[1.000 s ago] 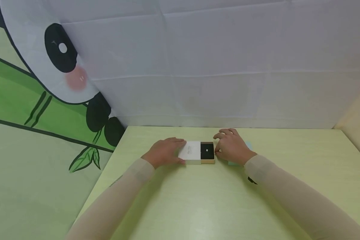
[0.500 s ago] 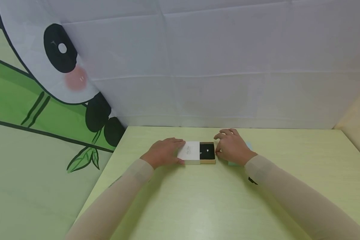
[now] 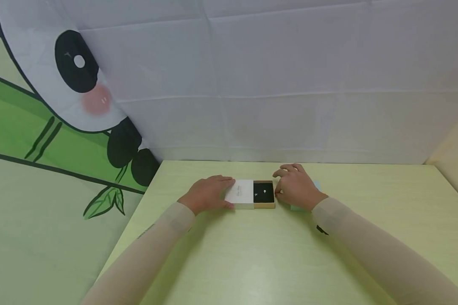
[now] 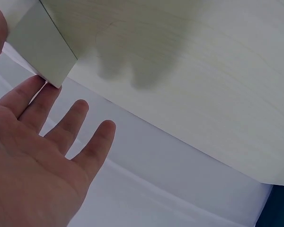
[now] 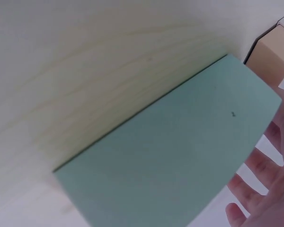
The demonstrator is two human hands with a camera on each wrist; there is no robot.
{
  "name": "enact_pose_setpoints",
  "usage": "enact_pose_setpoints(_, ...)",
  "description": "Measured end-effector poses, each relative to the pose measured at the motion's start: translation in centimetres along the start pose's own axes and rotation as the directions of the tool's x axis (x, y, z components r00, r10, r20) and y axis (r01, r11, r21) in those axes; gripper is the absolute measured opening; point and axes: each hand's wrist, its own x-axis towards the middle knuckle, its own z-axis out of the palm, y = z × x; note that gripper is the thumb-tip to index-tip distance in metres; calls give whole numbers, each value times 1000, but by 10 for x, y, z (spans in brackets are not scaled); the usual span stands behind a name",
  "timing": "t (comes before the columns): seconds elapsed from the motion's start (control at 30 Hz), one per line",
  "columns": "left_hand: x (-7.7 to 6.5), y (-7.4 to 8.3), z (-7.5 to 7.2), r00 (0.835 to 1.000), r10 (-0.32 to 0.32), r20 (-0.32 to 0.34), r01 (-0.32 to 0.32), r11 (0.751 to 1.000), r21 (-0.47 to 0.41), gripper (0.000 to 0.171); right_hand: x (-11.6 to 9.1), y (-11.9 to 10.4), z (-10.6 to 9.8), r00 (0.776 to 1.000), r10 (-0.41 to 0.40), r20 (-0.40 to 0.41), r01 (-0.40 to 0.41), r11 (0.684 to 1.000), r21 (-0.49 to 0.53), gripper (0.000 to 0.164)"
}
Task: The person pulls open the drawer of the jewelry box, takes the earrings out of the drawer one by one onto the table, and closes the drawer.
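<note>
A small white slide-out jewelry box lies on the table, its white sleeve (image 3: 243,194) printed with faint text. My left hand (image 3: 208,194) grips the sleeve's left end, with the thumb on the near side and fingertips at the far edge. Out of the sleeve's right end sticks a kraft-brown inner tray (image 3: 264,206) with a black lining (image 3: 260,187). Two small silver stars, one of them a star stud (image 3: 264,191), sit on the lining. My right hand (image 3: 295,189) pinches the tray's right end. In the right wrist view, the tray's brown end (image 5: 270,52) shows by that hand.
Under my right hand and wrist lies a pale teal box (image 5: 170,142), mostly hidden in the head view. Pale wood-grain table (image 3: 248,254) spreads out in front. A white cloth (image 3: 271,106) hangs behind it, and a panda-print cloth (image 3: 65,140) at left.
The tray has slid a little farther right out of the sleeve with my right hand, and the sleeve has shifted slightly left. A second star now shows.
</note>
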Motion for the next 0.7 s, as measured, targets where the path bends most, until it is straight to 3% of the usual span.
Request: enact_pose_setpoints(0.7, 2, 0, 0, 1000, 0, -7, 0, 1000, -7, 97, -2, 4, -4, 1000, -2, 9, 2, 1000, -17, 17)
